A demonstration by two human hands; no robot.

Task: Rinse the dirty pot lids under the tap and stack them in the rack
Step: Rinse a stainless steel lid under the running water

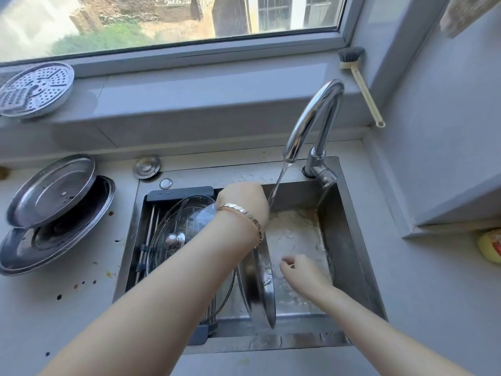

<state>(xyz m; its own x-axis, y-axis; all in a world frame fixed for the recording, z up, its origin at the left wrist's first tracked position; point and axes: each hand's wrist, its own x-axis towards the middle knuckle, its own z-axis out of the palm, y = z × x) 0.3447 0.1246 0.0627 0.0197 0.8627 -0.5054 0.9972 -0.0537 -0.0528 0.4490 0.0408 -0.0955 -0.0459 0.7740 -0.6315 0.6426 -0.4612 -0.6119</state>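
Observation:
A steel pot lid (264,283) stands on edge in the sink (349,240), just right of the rack. My left hand (244,202) grips its top rim, with the fingers hidden behind the wrist. Water from the tap (311,118) falls on that hand and the lid. My right hand (301,270) is beside the lid's right face with loosely bent fingers and holds nothing. A glass lid (176,234) with a metal knob leans in the dark-framed rack (179,191) over the sink's left half. Two dirty steel lids (51,191) (57,240) lie overlapped on the counter at the left.
A perforated steamer plate (35,88) sits on the window sill, and a dish brush (360,85) leans in the right corner. A small round metal cap (146,166) lies behind the sink. Brown drips spot the counter (81,308). A yellow object (490,249) is at the right edge.

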